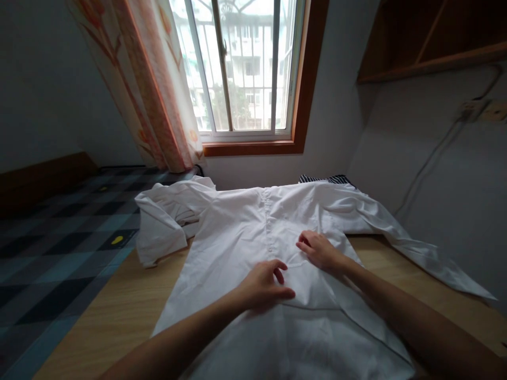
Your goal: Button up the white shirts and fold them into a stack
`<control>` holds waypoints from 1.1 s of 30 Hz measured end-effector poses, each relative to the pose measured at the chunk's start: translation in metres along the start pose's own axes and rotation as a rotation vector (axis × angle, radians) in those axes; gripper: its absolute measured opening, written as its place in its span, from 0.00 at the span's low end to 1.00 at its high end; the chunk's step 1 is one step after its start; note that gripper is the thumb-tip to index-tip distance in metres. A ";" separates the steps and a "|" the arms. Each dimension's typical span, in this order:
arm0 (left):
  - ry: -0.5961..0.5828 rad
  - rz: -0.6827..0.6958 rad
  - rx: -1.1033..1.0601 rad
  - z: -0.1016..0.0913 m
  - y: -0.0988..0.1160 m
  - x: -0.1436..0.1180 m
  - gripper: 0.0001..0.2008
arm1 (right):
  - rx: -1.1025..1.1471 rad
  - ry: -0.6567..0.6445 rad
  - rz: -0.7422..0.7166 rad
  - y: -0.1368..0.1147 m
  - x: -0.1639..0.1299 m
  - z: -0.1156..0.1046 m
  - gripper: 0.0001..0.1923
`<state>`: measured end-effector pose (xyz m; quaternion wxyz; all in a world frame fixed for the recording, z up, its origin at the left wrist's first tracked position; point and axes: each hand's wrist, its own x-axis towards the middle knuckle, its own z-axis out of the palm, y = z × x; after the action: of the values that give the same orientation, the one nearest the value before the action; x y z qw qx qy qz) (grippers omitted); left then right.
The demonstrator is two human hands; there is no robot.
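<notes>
A white long-sleeved shirt (233, 227) lies spread over a wooden table (106, 295), its collar end toward the window and its buttoned front facing up. My left hand (266, 285) is over the lower middle of the shirt, thumb and fingers apart, holding nothing. Farther up and to the right, my right hand (319, 249) rests at the shirt's chest, its fingers loosely bent with a small gap between them. No cloth shows gripped in it. One sleeve lies bunched at the left; the other stretches out to the right, past the table's edge. A fold crosses the cloth below my hands.
A bed with a dark checked cover (59, 253) adjoins the table on the left. Behind are a window (249, 79) and a patterned curtain (146, 89). A striped cloth (322, 179) shows beyond the shirt. At the right, a cable (430, 153) hangs on the wall below a shelf (435, 63).
</notes>
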<state>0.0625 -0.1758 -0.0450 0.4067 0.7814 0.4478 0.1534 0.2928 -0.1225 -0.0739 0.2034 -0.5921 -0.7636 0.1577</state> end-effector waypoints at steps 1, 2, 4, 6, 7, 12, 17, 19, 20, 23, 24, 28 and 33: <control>0.015 -0.005 -0.081 0.004 0.001 -0.003 0.33 | 0.072 -0.058 -0.018 -0.002 -0.005 -0.004 0.10; 0.063 0.014 -0.146 0.007 0.001 -0.006 0.37 | 0.144 -0.128 -0.038 -0.005 -0.011 -0.009 0.12; 0.221 0.077 -0.226 0.007 -0.001 -0.008 0.35 | 0.265 -0.288 -0.083 -0.013 -0.028 -0.022 0.13; 0.378 0.086 -0.282 0.003 -0.007 -0.007 0.25 | 0.347 -0.428 -0.136 -0.025 -0.051 -0.037 0.14; 0.435 0.060 -0.305 -0.001 -0.011 -0.005 0.21 | 0.383 -0.491 -0.167 -0.031 -0.063 -0.044 0.15; 0.469 -0.056 -0.235 -0.019 -0.033 0.012 0.15 | 0.646 -1.020 -0.539 -0.064 -0.111 -0.071 0.23; 0.416 -0.119 0.174 -0.028 -0.029 0.029 0.12 | 0.716 -0.712 -0.290 -0.071 -0.090 -0.065 0.18; 0.398 -0.175 0.306 -0.028 -0.022 0.036 0.10 | 0.696 -0.445 -0.151 -0.064 -0.062 -0.050 0.15; 0.387 -0.204 0.338 -0.027 -0.018 0.039 0.09 | 0.642 -0.322 -0.113 -0.059 -0.046 -0.040 0.13; 0.374 -0.237 0.360 -0.026 -0.013 0.049 0.07 | 0.522 -0.132 -0.077 -0.045 -0.005 -0.006 0.11; 0.365 -0.224 0.361 -0.026 -0.015 0.052 0.07 | 0.513 -0.106 -0.069 -0.041 0.005 0.005 0.11; 0.301 -0.148 0.245 -0.033 -0.028 0.063 0.05 | 0.561 -0.086 -0.062 -0.034 0.028 0.030 0.09; 0.371 -0.072 0.019 -0.042 -0.040 0.075 0.06 | 0.770 -0.080 0.030 -0.035 0.043 0.023 0.12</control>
<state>0.0557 -0.0829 -0.0589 0.3151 0.7267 0.5444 0.2761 0.2430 -0.0891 -0.0716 0.3785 -0.4771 -0.6470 0.4589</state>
